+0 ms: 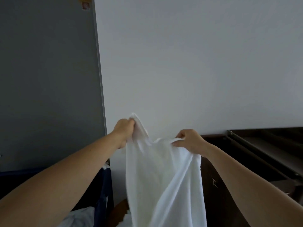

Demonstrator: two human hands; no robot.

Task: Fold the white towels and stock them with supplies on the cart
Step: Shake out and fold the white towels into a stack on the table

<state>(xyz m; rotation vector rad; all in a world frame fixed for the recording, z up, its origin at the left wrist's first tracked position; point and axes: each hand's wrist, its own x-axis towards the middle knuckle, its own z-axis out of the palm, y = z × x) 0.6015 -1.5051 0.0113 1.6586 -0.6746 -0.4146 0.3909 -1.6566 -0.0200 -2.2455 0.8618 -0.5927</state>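
A white towel (164,177) hangs in front of me, held up in the air by its top edge. My left hand (123,131) grips one upper corner, fingers curled round the cloth. My right hand (190,140) pinches the top edge further right, a little lower than the left. The towel droops between the two hands and falls out of view at the bottom. The cart is not identifiable in this view.
A white wall (196,63) faces me, with a grey panel (49,79) to its left. Dark wooden furniture (246,161) with rails stands at the right. More white cloth (78,217) lies at bottom left beside a dark blue frame (105,185).
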